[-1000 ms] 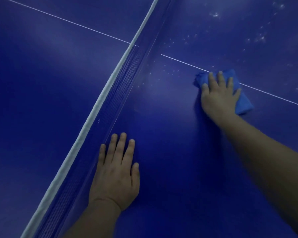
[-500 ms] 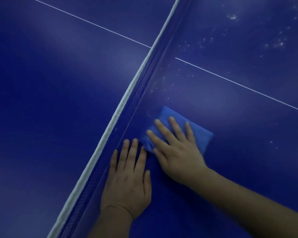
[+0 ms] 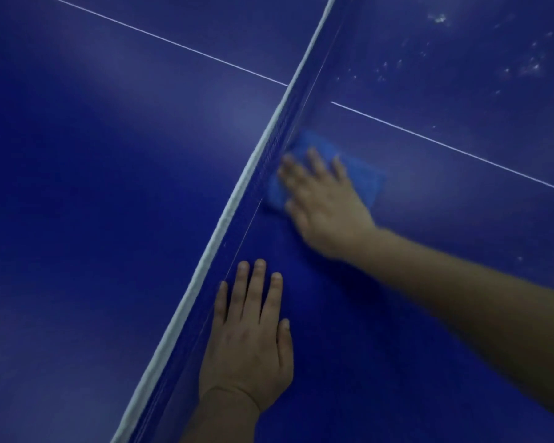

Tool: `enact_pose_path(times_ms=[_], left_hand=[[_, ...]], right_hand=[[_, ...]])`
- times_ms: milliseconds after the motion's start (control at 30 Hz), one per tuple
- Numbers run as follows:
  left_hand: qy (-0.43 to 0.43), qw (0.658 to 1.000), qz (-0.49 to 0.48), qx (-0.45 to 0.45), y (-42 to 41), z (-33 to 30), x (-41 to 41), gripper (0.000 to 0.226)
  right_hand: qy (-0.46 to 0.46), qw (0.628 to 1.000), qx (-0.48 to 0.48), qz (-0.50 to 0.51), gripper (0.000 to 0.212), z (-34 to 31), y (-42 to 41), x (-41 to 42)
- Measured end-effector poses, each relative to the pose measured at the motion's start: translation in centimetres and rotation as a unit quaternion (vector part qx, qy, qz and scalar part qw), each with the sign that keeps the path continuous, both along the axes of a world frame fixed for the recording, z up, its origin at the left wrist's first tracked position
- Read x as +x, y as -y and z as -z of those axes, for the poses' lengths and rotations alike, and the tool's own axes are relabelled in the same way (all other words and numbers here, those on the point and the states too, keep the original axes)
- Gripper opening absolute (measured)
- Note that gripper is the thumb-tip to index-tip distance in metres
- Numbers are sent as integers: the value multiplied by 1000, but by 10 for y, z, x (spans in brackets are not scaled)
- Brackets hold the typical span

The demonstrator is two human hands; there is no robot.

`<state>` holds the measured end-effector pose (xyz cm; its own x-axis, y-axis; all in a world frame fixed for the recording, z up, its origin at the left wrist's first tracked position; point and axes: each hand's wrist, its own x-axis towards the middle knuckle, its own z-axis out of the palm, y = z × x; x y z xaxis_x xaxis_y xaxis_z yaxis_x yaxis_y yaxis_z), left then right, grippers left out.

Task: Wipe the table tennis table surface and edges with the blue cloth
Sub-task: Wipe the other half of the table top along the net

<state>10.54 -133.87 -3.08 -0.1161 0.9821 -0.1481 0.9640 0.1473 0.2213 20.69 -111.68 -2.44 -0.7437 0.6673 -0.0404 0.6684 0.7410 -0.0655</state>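
Right now the table tennis table (image 3: 109,219) is mid-wipe on the half right of the net (image 3: 237,199); white specks (image 3: 525,65) beyond the centre line (image 3: 445,143) look unwiped, so the next stroke probably needs to carry out that way. Right hand (image 3: 327,206), fingers spread flat, presses the blue cloth (image 3: 362,177) against the net's base, long axis running away from the net. Left hand (image 3: 250,340) rests flat, fingers together

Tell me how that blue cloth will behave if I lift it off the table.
The blue cloth probably droops and unfolds, since it looks like a soft folded pad flattened under the right hand. It seems light. Pushed, it likely glides easily over the smooth table.
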Motion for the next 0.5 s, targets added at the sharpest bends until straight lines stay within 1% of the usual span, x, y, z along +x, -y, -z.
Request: enact_pose_path(times_ms=[33, 67, 100, 133, 167, 200, 233, 267, 300, 333, 400, 433, 467, 500], left_hand=[[0, 1000, 0, 1, 0, -1, 0, 61], [-1, 1000, 1, 1, 0, -1, 0, 61], [-4, 1000, 3, 0, 0, -1, 0, 61], [-5, 1000, 5, -1, 0, -1, 1, 61], [-6, 1000, 6, -2, 0, 0, 0, 61], [-7, 1000, 6, -2, 0, 0, 0, 62], [-7, 1000, 5, -1, 0, 1, -1, 62], [-6, 1000, 4, -1, 0, 1, -1, 62], [-5, 1000, 2, 0, 0, 1, -1, 63], [-5, 1000, 1, 2, 0, 2, -2, 63], [-5, 1000, 0, 3, -1, 1, -2, 64], [-4, 1000, 1, 2, -1, 1, -1, 64], [-5, 1000, 3, 0, -1, 1, -1, 64], [-8, 1000, 3, -1, -1, 1, -1, 64]], right_hand=[[9, 999, -18, -46, 59, 1, 13, 4], [20, 997, -32, -60, 58, -1, 8, 8], [18, 999, -23, -41, 59, -1, -9, 10], [12, 1000, -2, 15, 59, -3, -32, 8], [17, 996, 0, 90, 59, -7, -57, 7], [19, 986, -23, 166, 58, -9, -77, 6], [10, 974, -57, 219, 59, -10, -88, 4], [-4, 970, -75, 231, 60, -10, -86, 2], [-16, 976, -81, 204, 62, -10, -73, -1], [-21, 985, -81, 148, 65, -11, -53, 1], [-13, 999, -50, -1, 66, -14, -14, 17], [2, 998, -26, -64, 63, -15, -3, 24], [10, 994, -7, -106, 60, -14, 2, 26], [13, 992, -2, -126, 58, -12, 3, 24]])
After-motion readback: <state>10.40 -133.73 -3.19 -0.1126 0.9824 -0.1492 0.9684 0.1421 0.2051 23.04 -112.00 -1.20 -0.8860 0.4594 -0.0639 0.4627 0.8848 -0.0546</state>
